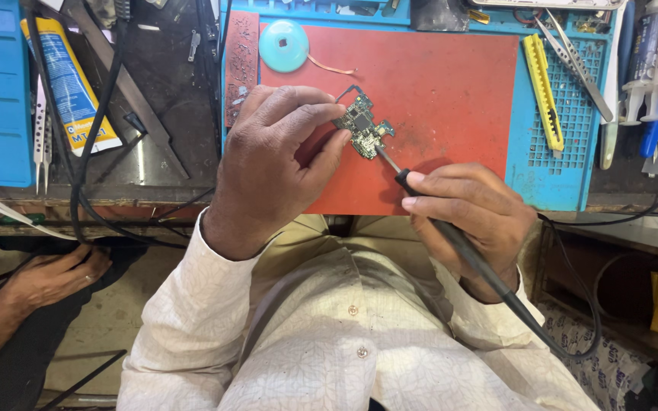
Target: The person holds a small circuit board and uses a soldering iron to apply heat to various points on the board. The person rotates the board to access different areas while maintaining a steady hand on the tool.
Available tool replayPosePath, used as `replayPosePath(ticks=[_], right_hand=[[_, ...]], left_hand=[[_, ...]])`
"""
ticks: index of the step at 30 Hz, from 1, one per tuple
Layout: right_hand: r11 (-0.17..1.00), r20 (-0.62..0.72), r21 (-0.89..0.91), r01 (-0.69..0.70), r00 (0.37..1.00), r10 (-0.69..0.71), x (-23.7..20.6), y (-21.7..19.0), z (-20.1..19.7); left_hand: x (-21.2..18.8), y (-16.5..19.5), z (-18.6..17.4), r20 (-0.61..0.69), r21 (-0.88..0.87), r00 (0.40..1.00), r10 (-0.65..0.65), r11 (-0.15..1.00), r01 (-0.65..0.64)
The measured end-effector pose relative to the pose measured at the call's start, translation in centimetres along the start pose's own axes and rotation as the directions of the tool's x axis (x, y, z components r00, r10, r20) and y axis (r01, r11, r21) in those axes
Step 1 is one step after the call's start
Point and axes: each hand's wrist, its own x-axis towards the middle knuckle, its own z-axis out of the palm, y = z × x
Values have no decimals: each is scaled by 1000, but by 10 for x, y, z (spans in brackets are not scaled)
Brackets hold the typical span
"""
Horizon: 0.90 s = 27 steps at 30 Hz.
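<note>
Hands first: the left hand [279, 164] pinches a small green circuit board [363, 129] by its near edge between thumb and fingers, holding it tilted just above the red mat [451, 91]. The right hand [470, 217] is closed around the black handle of a soldering iron [451, 236], gripped like a pen, and the thin metal tip touches the lower right corner of the board. The iron's cable trails back past the wrist, over the pale patterned shirt.

As far as can be judged, the work on the board is under way and not finished: the tip is on the board and both hands are clamped on their things. Whether any joint is already made is too small to tell.

Beyond the board, a round light blue disc [283, 46] lies at the top left of the mat. The mat lies on a blue work tray [565, 183] on the table; on the tray, well to the right, are a yellow cutter [542, 91] and metal tweezers [576, 53]. Syringes [649, 68] sit at the far right. Left of the mat lie a tube [70, 84] and black cables. At the lower left, another person's hand [51, 278] rests on a dark surface, apart from the work.
</note>
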Motion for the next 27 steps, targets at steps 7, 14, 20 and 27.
replayPosePath(ticks=[7,14,20,27], right_hand=[[1000,-9,-8,26,1000,-26,0,0,2],[998,-32,-7,56,998,-56,-1,3,6],[997,-26,-8,73,997,-73,0,3,6],[996,-26,-22,82,996,-83,0,4,7]], left_hand=[[0,-1,0,-5,-8,1000,7,1000,-7],[0,0,0,-2,-6,1000,-1,1000,1],[0,1,0,-5,0,1000,-2,1000,2],[0,1,-1,-4,-5,1000,-7,1000,7]])
